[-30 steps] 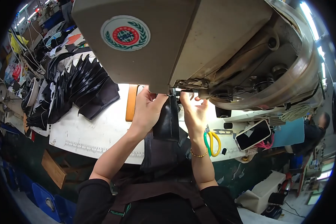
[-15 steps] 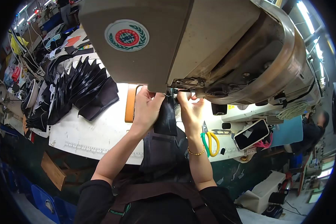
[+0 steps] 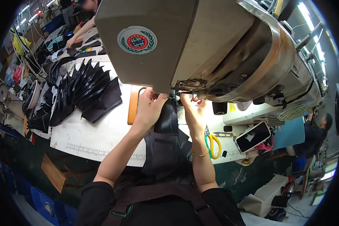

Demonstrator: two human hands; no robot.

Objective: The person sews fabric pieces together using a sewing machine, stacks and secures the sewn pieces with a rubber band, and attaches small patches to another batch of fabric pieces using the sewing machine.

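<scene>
A narrow black piece [image 3: 167, 119] lies under the needle area of a large sewing machine [image 3: 154, 49]. My left hand [image 3: 150, 109] pinches its left edge, thumb and fingers pressed together beside the presser foot. On the right side of the foot, my right hand [image 3: 194, 111] has its fingers curled close to the piece; the machine head hides its fingertips in part, so its grip is unclear. More dark material [image 3: 160, 150] hangs over the table's front edge below the piece.
A fanned stack of black pieces [image 3: 88, 90] covers the left of the white table [image 3: 101, 135]. Scissors with yellow and green handles [image 3: 214, 145] and a phone [image 3: 253, 136] lie right. A co-worker's arm [image 3: 81, 32] reaches in at upper left; another person [image 3: 316, 130] is far right.
The black piece has moved slightly away from me under the machine. Both hands keep nearly the same place. A co-worker's arm has come into view at upper left.
</scene>
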